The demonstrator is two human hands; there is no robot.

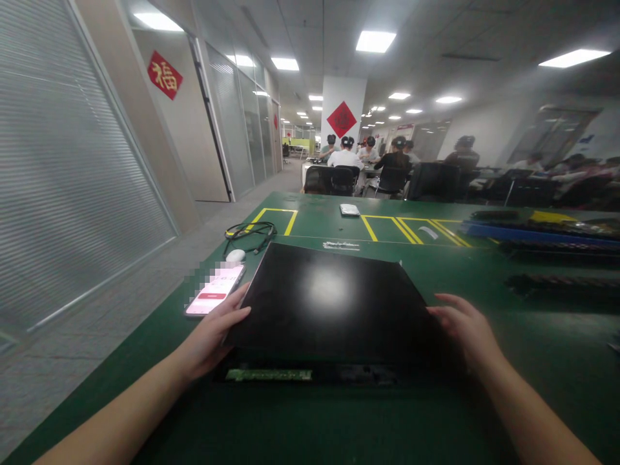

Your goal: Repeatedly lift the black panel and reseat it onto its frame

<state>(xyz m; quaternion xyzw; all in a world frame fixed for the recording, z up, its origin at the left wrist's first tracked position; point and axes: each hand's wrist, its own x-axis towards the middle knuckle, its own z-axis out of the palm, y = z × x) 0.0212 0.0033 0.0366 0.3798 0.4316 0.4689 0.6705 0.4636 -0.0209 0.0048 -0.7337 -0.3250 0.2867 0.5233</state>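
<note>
A flat black panel [329, 300] lies on the green table [271, 426] in front of me, with a chassis and a green circuit strip [268, 374] showing under its near edge. My left hand [216, 332] grips the panel's left edge, thumb on top and fingers curled under. My right hand [462, 326] rests against the panel's right edge, fingers held together along it.
A lit phone [214, 290], a white mouse [235, 256] and a coiled black cable [252, 234] lie at the left. Blue and black trays [537, 236] line the right side. Yellow floor-style markings [387, 227] cross the far table. Several people sit at desks [368, 161] beyond.
</note>
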